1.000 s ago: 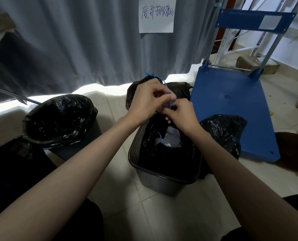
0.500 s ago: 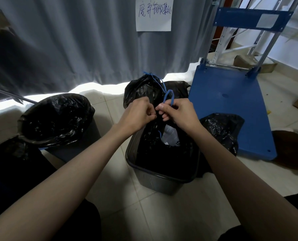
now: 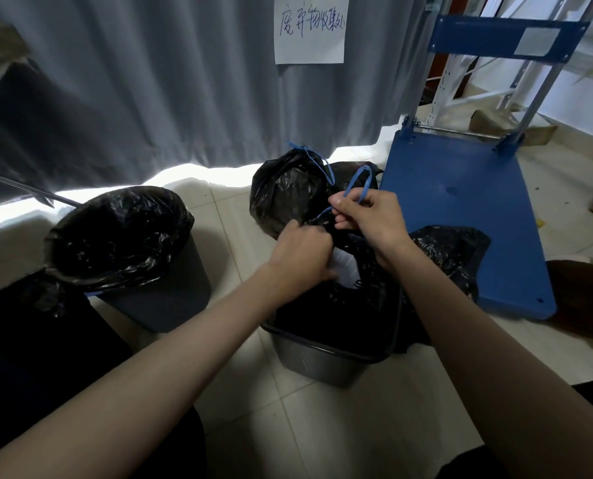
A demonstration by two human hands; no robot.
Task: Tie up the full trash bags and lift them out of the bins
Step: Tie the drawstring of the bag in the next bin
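One head-worn wide-angle view looks forward and down, close over the bin [image 3: 326, 361], facing the curtain [image 3: 150, 81].
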